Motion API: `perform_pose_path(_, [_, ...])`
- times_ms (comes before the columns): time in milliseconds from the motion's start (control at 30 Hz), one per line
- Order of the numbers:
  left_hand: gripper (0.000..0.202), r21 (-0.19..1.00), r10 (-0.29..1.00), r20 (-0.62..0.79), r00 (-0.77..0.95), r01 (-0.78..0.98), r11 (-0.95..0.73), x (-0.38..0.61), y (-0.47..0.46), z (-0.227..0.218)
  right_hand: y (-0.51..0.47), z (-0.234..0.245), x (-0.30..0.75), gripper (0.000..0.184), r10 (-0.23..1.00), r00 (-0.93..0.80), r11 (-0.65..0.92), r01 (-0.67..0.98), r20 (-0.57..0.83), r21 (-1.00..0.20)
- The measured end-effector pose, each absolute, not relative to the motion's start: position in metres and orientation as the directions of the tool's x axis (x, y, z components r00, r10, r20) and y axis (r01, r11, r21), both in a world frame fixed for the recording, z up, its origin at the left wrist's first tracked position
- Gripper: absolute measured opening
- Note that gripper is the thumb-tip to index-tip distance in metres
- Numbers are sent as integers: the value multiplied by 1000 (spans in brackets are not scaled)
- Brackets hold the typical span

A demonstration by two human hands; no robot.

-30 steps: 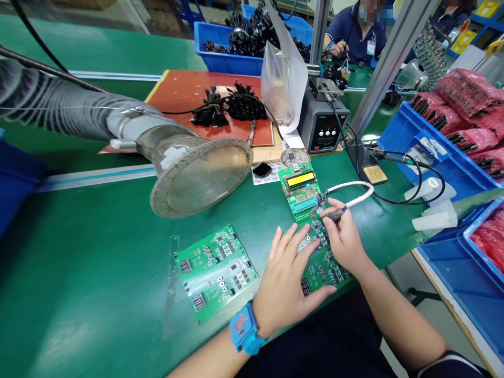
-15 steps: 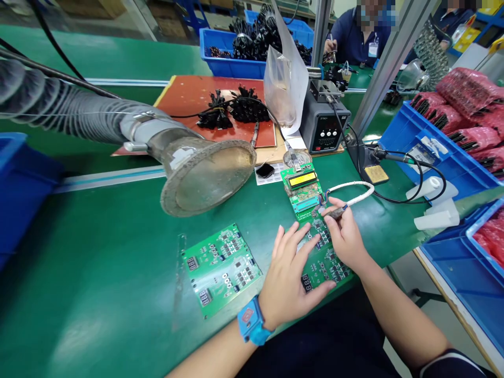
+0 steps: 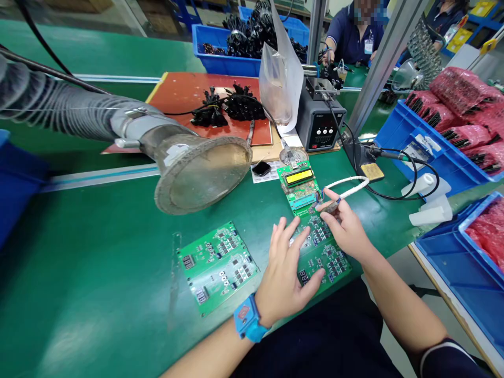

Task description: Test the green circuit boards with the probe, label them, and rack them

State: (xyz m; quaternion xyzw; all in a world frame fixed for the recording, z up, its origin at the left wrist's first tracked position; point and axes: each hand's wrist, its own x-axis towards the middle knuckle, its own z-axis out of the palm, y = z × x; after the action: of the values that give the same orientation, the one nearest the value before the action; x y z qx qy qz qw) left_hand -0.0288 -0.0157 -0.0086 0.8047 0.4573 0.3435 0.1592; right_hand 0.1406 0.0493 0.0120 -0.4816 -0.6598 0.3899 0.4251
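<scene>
My left hand [image 3: 281, 278] lies palm down with its fingers spread over a green circuit board panel [image 3: 334, 264]. That panel carries rows of small chips and a digit display, and my hand covers part of it. Between thumb and fingers, my right hand [image 3: 348, 231] grips a dark probe [image 3: 329, 208] near the panel's upper edge. A white-sleeved cable [image 3: 356, 181] loops away from the probe. Its tip is too small to tell whether it touches. Just beyond sits a green programmer board [image 3: 298, 186] with a lit yellow screen. To the left lies a second circuit board panel [image 3: 220, 270].
A fume extraction hood [image 3: 202, 176] hangs at left. Behind stand a soldering station [image 3: 321, 123], an iron holder with sponge [image 3: 372, 171] and an orange mat [image 3: 177, 97] with black cable bundles. Blue bins [image 3: 464, 231] line the right. A co-worker [image 3: 354, 34] sits opposite.
The whole view has shifted slightly. My left thumb has drawn back a little across the panel, and my right hand keeps its grip on the probe at about the same spot.
</scene>
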Motion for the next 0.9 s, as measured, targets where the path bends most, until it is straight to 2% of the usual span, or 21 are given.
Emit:
perform_pose_path(133, [72, 616, 888, 349, 298, 642, -457, -27, -20, -12, 56, 18, 143, 48, 961, -240, 214, 334, 137, -918])
perform_pose_path(267, [75, 624, 905, 306, 294, 656, -424, -26, -22, -12, 56, 20, 144, 47, 952, -263, 249, 380, 154, -891])
perform_pose_path(500, [74, 608, 906, 310, 289, 672, -422, -24, -22, -9, 51, 12, 137, 40, 960, -166, 274, 421, 224, -864])
perform_pose_path(767, [71, 593, 904, 306, 298, 683, -426, -24, -22, -8, 53, 7, 135, 29, 973, -82, 229, 375, 214, -898])
perform_pose_path(900, [67, 587, 906, 305, 293, 692, -421, -23, -22, -9, 54, 7, 137, 28, 974, -118, 222, 369, 192, -902])
